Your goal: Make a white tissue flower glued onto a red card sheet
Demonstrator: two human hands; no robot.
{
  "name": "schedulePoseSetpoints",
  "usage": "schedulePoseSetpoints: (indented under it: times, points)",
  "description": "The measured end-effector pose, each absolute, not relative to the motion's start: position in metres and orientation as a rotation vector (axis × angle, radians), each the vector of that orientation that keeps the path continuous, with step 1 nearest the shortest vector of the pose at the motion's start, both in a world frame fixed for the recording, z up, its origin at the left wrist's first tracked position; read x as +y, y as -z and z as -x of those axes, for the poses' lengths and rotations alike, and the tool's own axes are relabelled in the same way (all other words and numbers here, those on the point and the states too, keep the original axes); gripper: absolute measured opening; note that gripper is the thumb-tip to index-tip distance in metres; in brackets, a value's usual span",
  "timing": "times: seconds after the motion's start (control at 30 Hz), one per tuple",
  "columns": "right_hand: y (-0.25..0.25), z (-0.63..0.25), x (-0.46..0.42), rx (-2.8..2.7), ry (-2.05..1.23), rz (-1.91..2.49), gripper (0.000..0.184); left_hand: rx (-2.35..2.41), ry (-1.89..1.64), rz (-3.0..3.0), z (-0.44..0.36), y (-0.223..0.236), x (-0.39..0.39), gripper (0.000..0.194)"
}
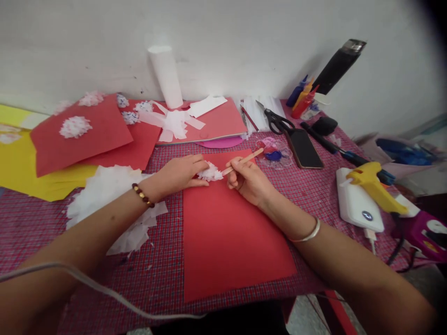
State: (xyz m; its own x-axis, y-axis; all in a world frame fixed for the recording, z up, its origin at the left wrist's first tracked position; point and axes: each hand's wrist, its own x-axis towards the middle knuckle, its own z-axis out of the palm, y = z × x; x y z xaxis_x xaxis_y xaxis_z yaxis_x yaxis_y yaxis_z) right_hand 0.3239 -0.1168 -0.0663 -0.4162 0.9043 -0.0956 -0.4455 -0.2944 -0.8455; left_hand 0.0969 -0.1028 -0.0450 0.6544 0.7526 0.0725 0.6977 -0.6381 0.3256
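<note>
A red paper sheet (226, 237) lies on the checked tablecloth in front of me. Near its far edge sits a small white tissue flower (210, 173). My left hand (181, 173) rests on the sheet with its fingers closed on the flower's left side. My right hand (247, 179) is closed around a thin wooden stick (243, 161), whose tip touches the flower's right side. A beaded bracelet is on my left wrist and a metal bangle on my right.
A pile of white tissue (111, 197) lies at my left forearm. Red sheets with tissue flowers (80, 132), a white roll (165, 74), scissors (275, 120), a phone (304, 148), glue bottles (302, 97), a paint palette (274, 153) and a yellow glue gun (375, 186) surround the work area.
</note>
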Motion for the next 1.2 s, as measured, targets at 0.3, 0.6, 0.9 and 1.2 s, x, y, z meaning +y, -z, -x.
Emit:
schedulePoseSetpoints:
  times: [0.3,0.6,0.9,1.2]
  points:
    - [0.071,-0.321,-0.117,-1.521,-1.461,0.814,0.027,1.265,-0.305,-2.183,-0.109,0.047,-0.070,0.012]
    - [0.084,-0.316,-0.120,-1.886,-1.132,0.867,0.021,1.279,-0.352,-2.138,-0.111,0.046,-0.075,0.013]
    - [0.075,-0.310,-0.131,-2.350,-0.388,0.831,0.028,1.149,-0.385,-2.216,-0.108,0.051,-0.067,0.042]
    - [0.083,-0.307,-0.130,-2.277,-0.489,0.907,0.026,1.245,-0.361,-2.215,-0.109,0.046,-0.075,0.023]
